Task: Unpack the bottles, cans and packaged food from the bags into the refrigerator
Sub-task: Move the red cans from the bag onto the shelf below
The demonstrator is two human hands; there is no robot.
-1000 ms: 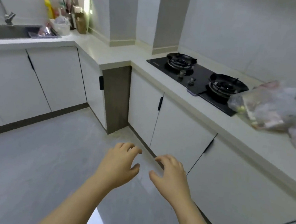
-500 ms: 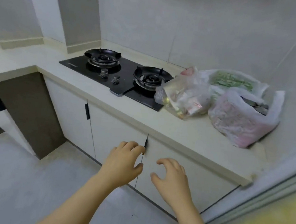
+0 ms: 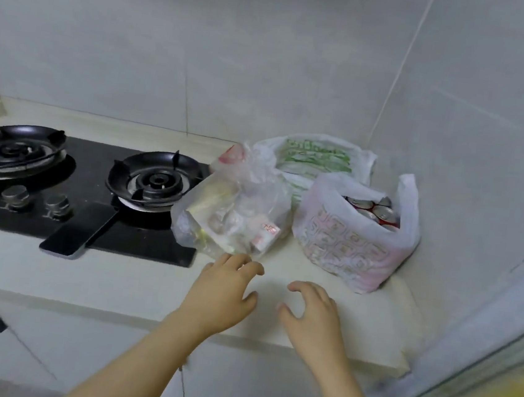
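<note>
Three plastic bags stand in the counter's right corner. A clear bag (image 3: pixel 232 218) of packaged food lies nearest the stove. A white bag with pink print (image 3: pixel 346 242) holds red drink cans (image 3: pixel 374 210), their tops showing. Behind them sits a white bag with green print (image 3: pixel 316 158). My left hand (image 3: pixel 223 294) hovers over the counter with fingers apart, its fingertips just short of the clear bag. My right hand (image 3: pixel 313 317) is beside it, also empty and spread, in front of the pink-print bag. No refrigerator is in view.
A black two-burner gas stove (image 3: pixel 146 183) fills the counter's left part, with two knobs (image 3: pixel 37 199) at its front. A dark phone (image 3: pixel 79 231) lies over the stove's front edge. The beige counter (image 3: pixel 116 280) ends at a tiled wall on the right. White cabinet doors sit below.
The view has swung right and closer to the counter's corner. Both hands have risen from in front of the cabinet doors to above the counter near the bags.
</note>
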